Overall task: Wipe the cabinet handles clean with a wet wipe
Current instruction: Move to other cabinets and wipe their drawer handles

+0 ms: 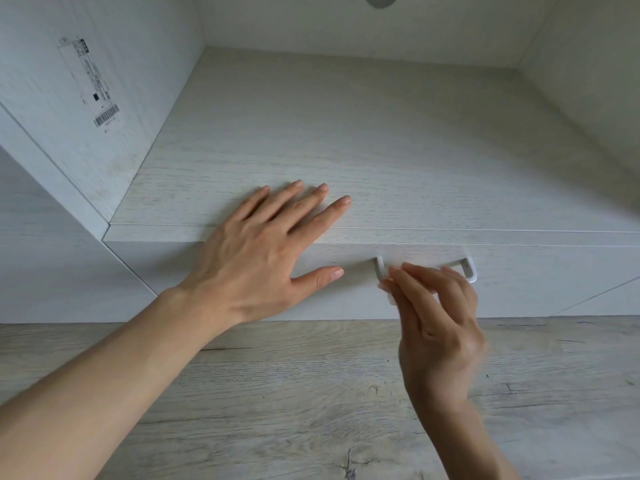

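At the left end of the slim white bar handle (468, 269), on the front of the pale wood-grain cabinet (346, 133): right hand (436, 317), grip pinched on a small white wet wipe (389, 294), seen only as a blurred sliver at the fingertips, pressed against the bar's left post. Left of the handle and above it, on the cabinet's top panel: left hand (256, 258), laid flat, fingers spread, thumb hooked over the front edge; grip released, grasping nothing, seemingly steadying.

Looks like the wiping step itself, at the handle's left end, the stretch toward its right post seemingly not yet covered. For the next move: needs the pinch kept closed round the bar, then a slide rightward along the handle, around the right post and the underside, under light pressure. No other handle in view.
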